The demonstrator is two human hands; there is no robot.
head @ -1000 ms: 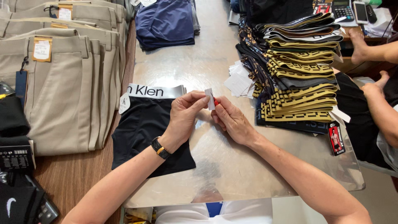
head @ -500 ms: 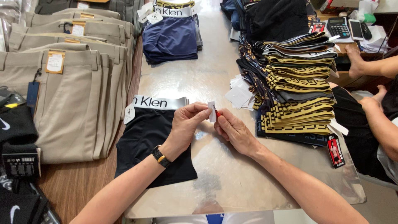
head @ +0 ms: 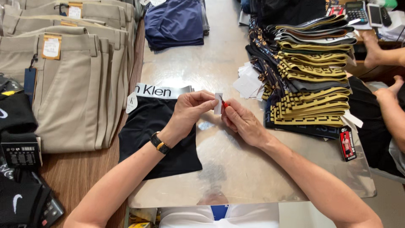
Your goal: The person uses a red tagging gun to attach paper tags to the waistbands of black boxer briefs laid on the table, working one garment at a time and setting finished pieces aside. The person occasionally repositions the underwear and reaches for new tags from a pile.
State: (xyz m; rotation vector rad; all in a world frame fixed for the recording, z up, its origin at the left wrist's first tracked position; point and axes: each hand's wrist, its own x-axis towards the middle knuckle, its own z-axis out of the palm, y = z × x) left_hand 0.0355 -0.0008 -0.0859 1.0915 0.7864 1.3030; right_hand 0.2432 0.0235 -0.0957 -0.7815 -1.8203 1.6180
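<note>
Bright overhead light, white glare on the clear table cover, soft shadows, sharp focus

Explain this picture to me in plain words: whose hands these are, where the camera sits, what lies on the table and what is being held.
There is no machine here. The camera is worn on a person's head and looks down at their own two bare hands. The left hand, with a black wristwatch, and the right hand meet over the table and pinch a small white paper tag; something small and red shows at the right fingertips, too small to identify. Under the hands lies a pair of black boxer briefs with a white waistband on a shiny clear table cover. To the left are folded khaki trousers, ahead navy garments, to the right a stack of black-and-gold waistbands. The arms at the far right belong to another person.
</note>
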